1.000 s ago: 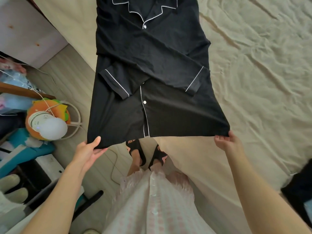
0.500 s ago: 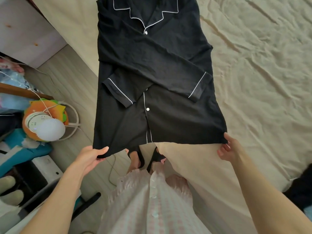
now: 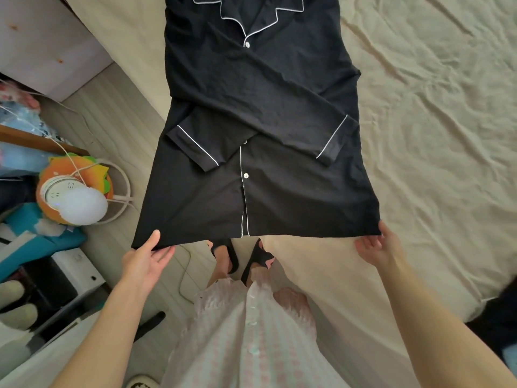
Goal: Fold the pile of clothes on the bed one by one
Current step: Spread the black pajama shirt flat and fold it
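Two hands hold the bottom hem of a black shirt (image 3: 260, 107) (white piping, both sleeves crossed over its front) spread down the centre of the frame on the bed (image 3: 433, 121). The left hand (image 3: 145, 259) pinches the lower-left corner, thumb on top; the right hand (image 3: 376, 247) grips the lower-right corner. The hem hangs past the bed's edge above two black sandals (image 3: 240, 256). A lamp (image 3: 75, 203) sits at left.

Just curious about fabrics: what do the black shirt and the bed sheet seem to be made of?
Black shirt: soft, matte woven cloth, perhaps cotton; it drapes limply, with white piping. Bed sheet: thin beige cloth, likely cotton, matte and finely creased.
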Motion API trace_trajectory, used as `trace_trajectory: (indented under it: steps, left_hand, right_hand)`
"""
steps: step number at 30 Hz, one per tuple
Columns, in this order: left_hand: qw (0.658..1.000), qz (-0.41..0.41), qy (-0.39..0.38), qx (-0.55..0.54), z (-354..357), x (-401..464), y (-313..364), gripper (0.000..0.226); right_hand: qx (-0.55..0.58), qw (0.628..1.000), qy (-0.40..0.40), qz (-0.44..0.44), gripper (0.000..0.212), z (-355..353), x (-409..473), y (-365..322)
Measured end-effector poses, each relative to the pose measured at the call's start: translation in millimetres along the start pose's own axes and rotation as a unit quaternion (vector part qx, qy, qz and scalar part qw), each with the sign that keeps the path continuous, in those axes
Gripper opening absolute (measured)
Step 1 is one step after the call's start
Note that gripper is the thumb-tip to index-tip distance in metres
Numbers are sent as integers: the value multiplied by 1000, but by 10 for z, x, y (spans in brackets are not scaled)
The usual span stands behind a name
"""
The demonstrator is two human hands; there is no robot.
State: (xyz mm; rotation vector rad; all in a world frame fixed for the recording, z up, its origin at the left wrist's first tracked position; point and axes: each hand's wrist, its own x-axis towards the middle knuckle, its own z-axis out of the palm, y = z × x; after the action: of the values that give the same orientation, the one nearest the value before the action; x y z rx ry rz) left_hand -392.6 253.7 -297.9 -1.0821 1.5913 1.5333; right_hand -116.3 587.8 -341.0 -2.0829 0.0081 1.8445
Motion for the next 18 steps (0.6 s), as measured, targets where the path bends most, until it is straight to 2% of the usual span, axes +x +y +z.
trace_trajectory:
  steps: [6,9,11,15,18]
  left_hand:
    - [999,30,5,-39,117,-95,-116,35]
    - [997,24,0,-67,150,-147,-136,33]
    - [997,12,-7,-82,155,-196,-135,28]
    - [995,-1,-21,-102,157,-329,-57,23]
    - [994,22,-29,-107,228,-437,147,15]
  right_hand:
    - [-23,998,-32,45,21,-6,1,168]
    - [-44,999,-27,16,45,33,-38,239]
    - [-45,998,-27,-16,50,34,-86,284]
    - [-58,995,-22,-77,42,51,-297,309]
    - [-36,993,-38,-106,18,152,-535,169]
